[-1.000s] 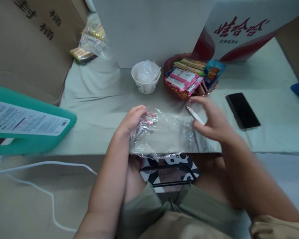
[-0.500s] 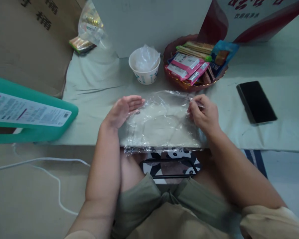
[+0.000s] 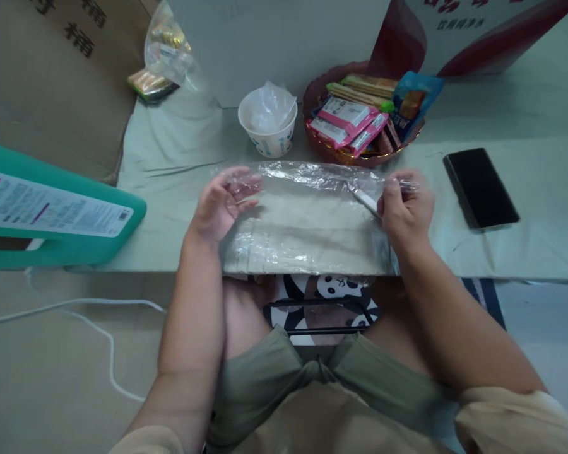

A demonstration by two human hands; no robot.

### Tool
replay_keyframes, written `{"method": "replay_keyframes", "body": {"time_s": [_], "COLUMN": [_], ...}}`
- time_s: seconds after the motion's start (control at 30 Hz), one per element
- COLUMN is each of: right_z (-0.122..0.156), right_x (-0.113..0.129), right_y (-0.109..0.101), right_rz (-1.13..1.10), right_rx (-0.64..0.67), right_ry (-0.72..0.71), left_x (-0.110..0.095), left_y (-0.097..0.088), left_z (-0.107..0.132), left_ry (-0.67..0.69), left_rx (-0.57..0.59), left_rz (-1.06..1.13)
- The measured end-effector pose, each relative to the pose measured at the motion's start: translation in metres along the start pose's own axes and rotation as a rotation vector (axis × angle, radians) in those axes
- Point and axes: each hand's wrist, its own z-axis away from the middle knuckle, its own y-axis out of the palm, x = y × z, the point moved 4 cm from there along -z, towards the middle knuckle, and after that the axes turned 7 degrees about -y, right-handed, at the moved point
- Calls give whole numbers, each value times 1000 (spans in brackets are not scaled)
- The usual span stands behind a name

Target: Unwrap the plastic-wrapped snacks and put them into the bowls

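- The left hand (image 3: 221, 203) has its fingers curled on the top left edge of a clear bag (image 3: 307, 217), pinching it between thumb and fingertips.
- The right hand (image 3: 406, 208) is closed on the bag's top right edge; a thin pale stick (image 3: 364, 200) juts from the same grip, and I cannot tell what it is.
- The bag is pulled flat between the hands, over the near edge of the worktop (image 3: 170, 183), with its lower edge at the worktop's rim above the person's knees.
- Behind the bag stand a white bowl (image 3: 266, 129) with crumpled plastic in it and, just beside it, a basket (image 3: 322, 94) of wrapped snacks.
- A dark phone (image 3: 481, 187) lies flat to the right of the right hand, apart from it.
- A teal box (image 3: 52, 217) sits at the left edge, and a white cable (image 3: 89, 315) runs over the floor below.
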Motion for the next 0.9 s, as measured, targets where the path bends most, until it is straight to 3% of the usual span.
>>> {"method": "replay_keyframes", "body": {"time_s": [0.03,0.1,0.17,0.27,0.4,0.63,0.73,0.9], "right_z": [0,0,2,11,22,12,10,19], "right_x": [-2,-4,-6,-5,2,-6,-4,28], "right_y": [0,2,9,24,36,27,14,-6], "right_rz": [-50,-180,-377,-589,-538,-484,-473,-457], "right_rx": [-30,-74,15,179,317,132,31,41], "right_ry": [-1,-13,32,224,366,424,343,-33], "left_x": [2,9,12,11,5,5,4,-9], "left_y": [2,4,1,-3,-4,-9,-10,-2], "left_z": [1,1,-1,-6,-7,-2,4,27], "left_ry": [-52,-124,-103,-11,-34,-126,-138,35], "left_rx": [49,36,-82,-226,-271,-266,-238,-192], "left_rz": [-62,-196,-226,-105,11,-142,-153,-67]}}
